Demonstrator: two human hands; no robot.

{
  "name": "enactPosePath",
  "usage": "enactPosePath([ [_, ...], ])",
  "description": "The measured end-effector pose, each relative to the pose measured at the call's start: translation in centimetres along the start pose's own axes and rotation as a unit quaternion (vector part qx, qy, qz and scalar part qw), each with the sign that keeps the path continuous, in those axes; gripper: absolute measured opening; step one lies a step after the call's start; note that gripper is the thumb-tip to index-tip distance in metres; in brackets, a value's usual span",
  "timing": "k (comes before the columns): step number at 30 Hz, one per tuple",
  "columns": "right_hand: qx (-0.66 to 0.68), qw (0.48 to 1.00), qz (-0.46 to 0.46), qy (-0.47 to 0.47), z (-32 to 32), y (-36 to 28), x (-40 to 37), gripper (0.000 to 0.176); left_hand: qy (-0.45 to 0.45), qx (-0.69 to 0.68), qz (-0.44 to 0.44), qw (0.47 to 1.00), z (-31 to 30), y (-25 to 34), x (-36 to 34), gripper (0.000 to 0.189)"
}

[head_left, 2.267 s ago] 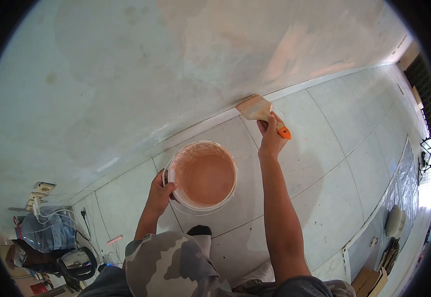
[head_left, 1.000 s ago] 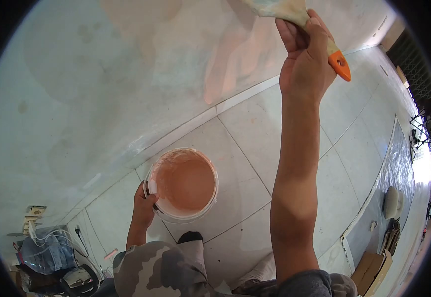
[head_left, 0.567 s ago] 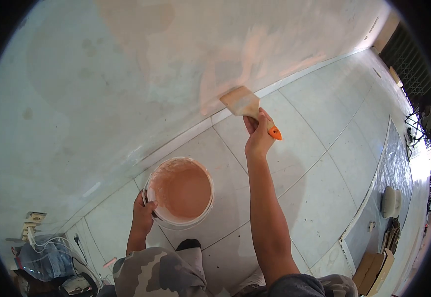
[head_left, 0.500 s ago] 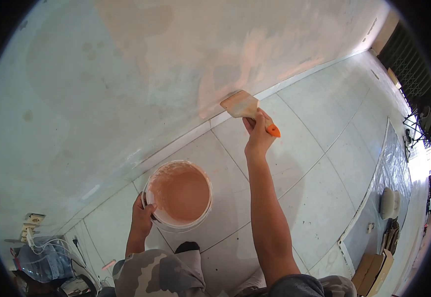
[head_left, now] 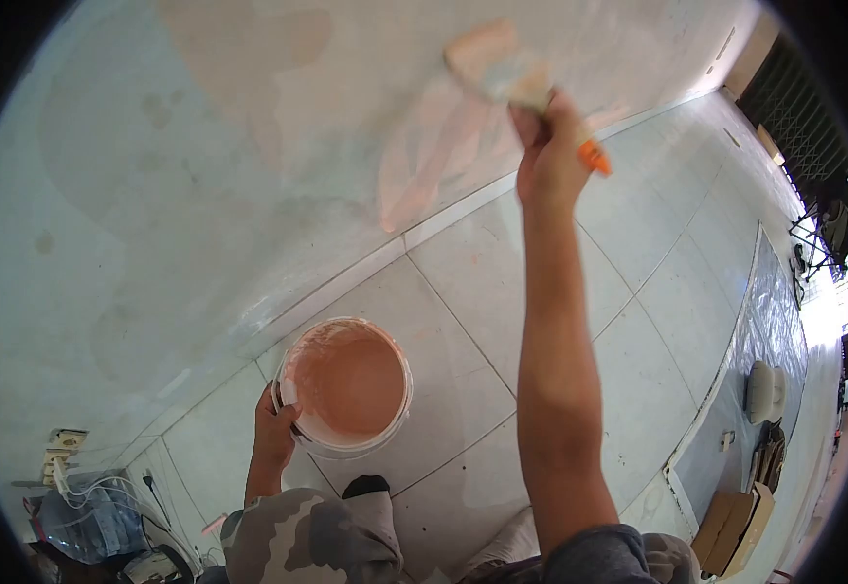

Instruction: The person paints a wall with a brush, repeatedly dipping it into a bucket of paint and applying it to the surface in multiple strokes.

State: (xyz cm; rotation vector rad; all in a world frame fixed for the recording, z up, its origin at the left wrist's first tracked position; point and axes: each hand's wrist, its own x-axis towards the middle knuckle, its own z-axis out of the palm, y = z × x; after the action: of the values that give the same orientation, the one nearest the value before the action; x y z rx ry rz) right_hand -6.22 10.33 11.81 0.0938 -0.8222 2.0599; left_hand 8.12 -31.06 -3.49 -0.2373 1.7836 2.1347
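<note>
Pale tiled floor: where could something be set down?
Between the round white bucket and right forearm, and between forearm and shiny plastic sheet. It's crowded lower left around the bluish translucent container, lower right by brown cardboard.

A head-worn view, forward and down past both hands (head_left: 414, 292) (rim apparently dark from the lens) toward wall (head_left: 249, 146) and floor (head_left: 463, 311).
</note>
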Motion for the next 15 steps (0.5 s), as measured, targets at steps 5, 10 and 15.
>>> enactPosePath([
  [5,-0.118,0.976,0.096,0.157,-8.0,3.9,-6.9,0.029,0.020,0.017,-0.003,1.000,-0.2,-0.2,0.1,0.049],
  [10,-0.257,0.942,0.122,0.180,-6.4,3.5,-4.6,0.023,0.019,0.021,-0.011,1.000,0.2,0.1,0.0,0.048],
  [15,-0.079,0.993,-0.081,0.020,2.3,-3.8,4.5,0.024,0.024,0.002,-0.019,1.000,0.0,-0.1,-0.1,0.049],
])
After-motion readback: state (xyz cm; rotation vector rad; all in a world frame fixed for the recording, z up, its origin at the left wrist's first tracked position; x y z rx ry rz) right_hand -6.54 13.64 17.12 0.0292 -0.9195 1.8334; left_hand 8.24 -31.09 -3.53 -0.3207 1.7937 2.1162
